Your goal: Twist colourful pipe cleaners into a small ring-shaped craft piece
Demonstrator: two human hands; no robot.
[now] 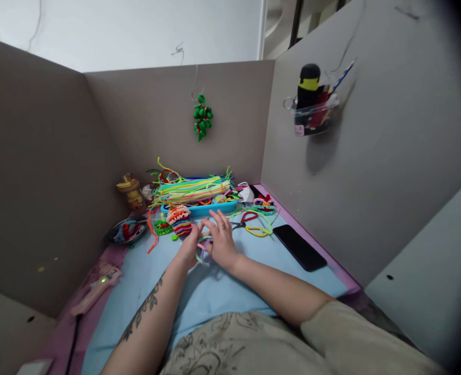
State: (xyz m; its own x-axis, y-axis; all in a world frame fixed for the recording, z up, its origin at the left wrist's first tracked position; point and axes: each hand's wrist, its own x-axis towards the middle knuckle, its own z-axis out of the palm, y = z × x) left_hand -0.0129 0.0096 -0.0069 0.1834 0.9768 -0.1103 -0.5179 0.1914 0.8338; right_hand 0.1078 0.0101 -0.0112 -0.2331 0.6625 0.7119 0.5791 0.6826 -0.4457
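Both hands meet over a light blue mat [230,291] in a partitioned desk. My left hand [189,249] is closed, pinching a small loop of pastel pipe cleaners [203,251]. My right hand [221,238] rests beside it with fingers bent over the same loop, touching it. Just behind the hands lie a striped woven pipe-cleaner piece [180,220] and a small green piece [161,227].
A blue tray [202,209] piled with bright pipe cleaners stands at the back. Loose loops [258,223] and a black phone [299,247] lie to the right. A metal dish [126,230], a pink glue gun [97,286] and a yellow figurine [130,190] sit left. A green ornament [202,116] hangs on the wall.
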